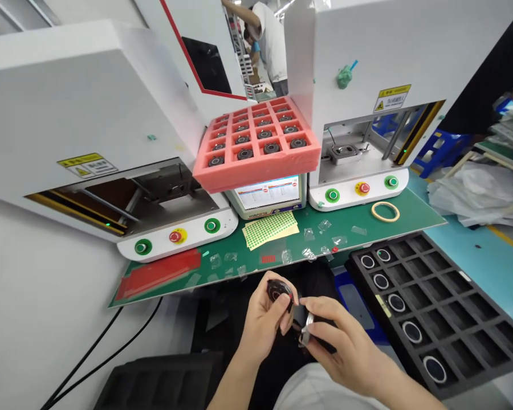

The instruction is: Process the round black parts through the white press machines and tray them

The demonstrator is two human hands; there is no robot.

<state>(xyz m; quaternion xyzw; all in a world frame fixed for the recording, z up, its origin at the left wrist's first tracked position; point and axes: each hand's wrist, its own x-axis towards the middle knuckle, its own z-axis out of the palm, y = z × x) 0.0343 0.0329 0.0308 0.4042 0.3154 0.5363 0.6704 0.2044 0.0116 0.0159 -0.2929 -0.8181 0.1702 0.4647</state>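
My left hand is closed round a round black part with ring-shaped markings, held above my lap. Close to its right, my right hand pinches a small silvery metal piece, its fingers bent around it; the lower side of that piece is partly hidden. The two hands nearly touch. A pink foam tray with round black parts in its pockets stands beyond them, in front of a screen. To the right lies a black tray with several round, silver-rimmed parts in its left pockets.
Two white machines with buttons flank the green bench. On it lie a green-dotted sticker sheet, clear film scraps, red strips and a tape ring. Another black tray is at lower left. People stand in the background.
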